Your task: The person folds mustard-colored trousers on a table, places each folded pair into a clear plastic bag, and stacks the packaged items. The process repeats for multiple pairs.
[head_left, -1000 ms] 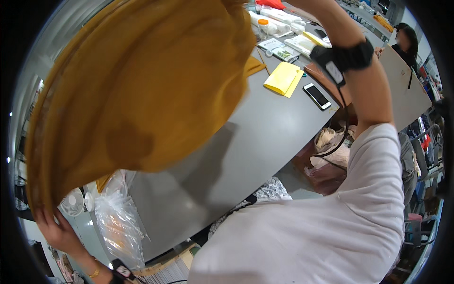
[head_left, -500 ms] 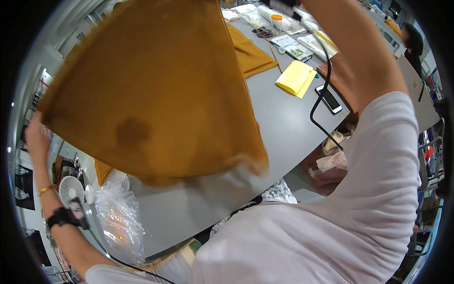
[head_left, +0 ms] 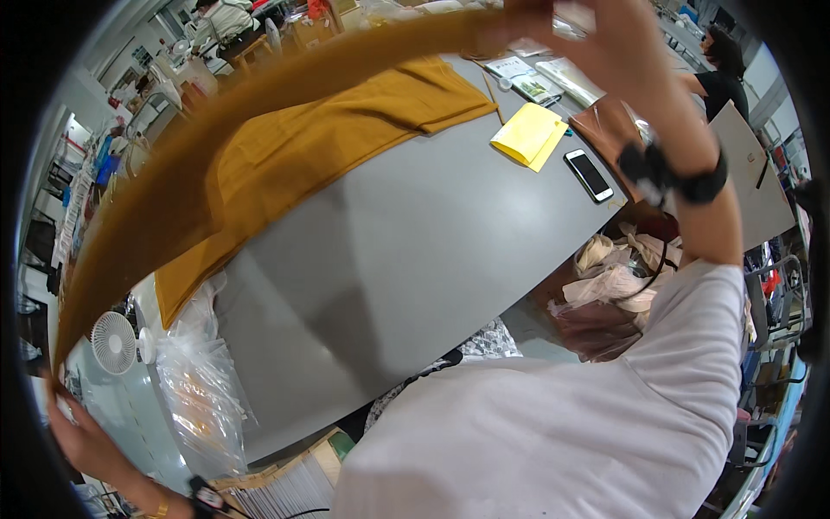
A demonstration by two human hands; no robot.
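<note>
A mustard-brown cloth (head_left: 164, 203) hangs raised in the air, drawn out in a long blurred band between my two hands. At the far left, my left hand (head_left: 82, 432) is closed on one end of it. My right hand (head_left: 575, 35), up at the top right and smeared by motion, grips the other end. Below and beyond the raised band, mustard fabric (head_left: 346, 121) lies in loose folds along the far side of the grey table (head_left: 389, 233). Whether the two are one piece I cannot tell.
A yellow folded sheet (head_left: 529, 137) and a phone (head_left: 589, 176) lie at the table's right. Clear plastic bags (head_left: 203, 389) hang over the left end, beside a small white fan (head_left: 114, 342). Pale cloth (head_left: 605, 285) is heaped below the right edge. A person (head_left: 724, 73) is at the far right.
The cloth was spread wide in front of me; now it is a narrow raised band. My left hand has come down and nearer. The fabric on the far side of the table is uncovered.
</note>
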